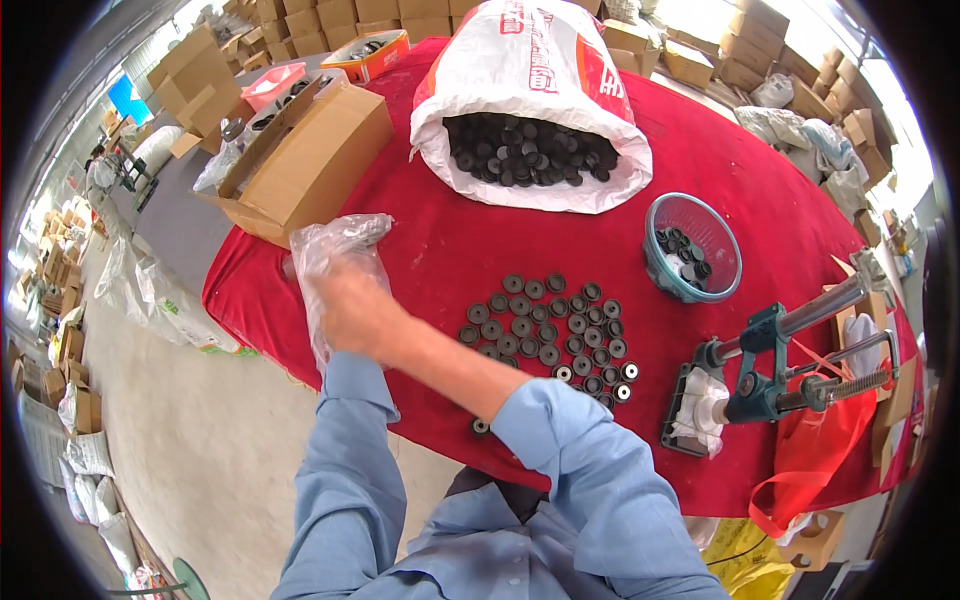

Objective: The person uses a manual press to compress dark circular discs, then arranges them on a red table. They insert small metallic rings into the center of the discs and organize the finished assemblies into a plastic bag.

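Note:
At the left edge of the table is a clear plastic bag (362, 236), crumpled and partly wrapped around where my hands meet. My right hand (352, 308) reaches across my body to it and is smeared by motion, so its fingers do not show clearly. Behind it, my left hand is almost wholly hidden; only its blue sleeve (355, 390) shows, ending just below the bag. To the right of my forearm, several round black caps (548, 333) are spread in loose rows on the red cloth (400, 270). A few of them show a pale metal ring.
A white sack (540, 80) lies with its mouth toward me, full of black discs. A cardboard box (310, 160) stands at the far left. On the right are a blue basket (655, 265) holding black parts, a green hand press (765, 360) and a red bag (825, 450).

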Demonstrator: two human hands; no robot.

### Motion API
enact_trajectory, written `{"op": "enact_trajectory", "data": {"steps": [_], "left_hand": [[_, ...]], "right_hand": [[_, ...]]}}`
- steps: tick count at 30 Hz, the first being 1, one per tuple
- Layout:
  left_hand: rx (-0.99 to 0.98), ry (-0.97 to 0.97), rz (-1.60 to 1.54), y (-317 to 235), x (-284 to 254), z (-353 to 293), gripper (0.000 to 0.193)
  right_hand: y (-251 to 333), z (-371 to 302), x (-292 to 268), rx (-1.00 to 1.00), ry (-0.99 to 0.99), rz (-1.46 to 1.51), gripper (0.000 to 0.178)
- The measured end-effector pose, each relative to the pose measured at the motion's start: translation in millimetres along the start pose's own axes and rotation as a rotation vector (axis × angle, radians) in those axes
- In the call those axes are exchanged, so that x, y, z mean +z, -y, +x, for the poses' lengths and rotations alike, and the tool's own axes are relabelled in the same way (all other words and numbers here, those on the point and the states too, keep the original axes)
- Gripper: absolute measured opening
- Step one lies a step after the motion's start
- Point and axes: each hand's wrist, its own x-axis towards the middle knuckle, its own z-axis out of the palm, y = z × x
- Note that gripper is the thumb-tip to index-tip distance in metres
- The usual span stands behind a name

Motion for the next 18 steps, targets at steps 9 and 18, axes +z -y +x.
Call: {"op": "enact_trajectory", "data": {"steps": [9,18], "left_hand": [[-0.368,0.044,-0.876,11.9,-15.9,-41.7,0.031],[0.004,-0.029,-0.449,-5.9,-2.4,5.2,0.031]], "right_hand": [[28.8,-17.4,-5.1,-0.027,0.306,-0.261,0.059],[-12.2,10.8,-89.8,0.199,-0.051,0.134,0.053]]}}
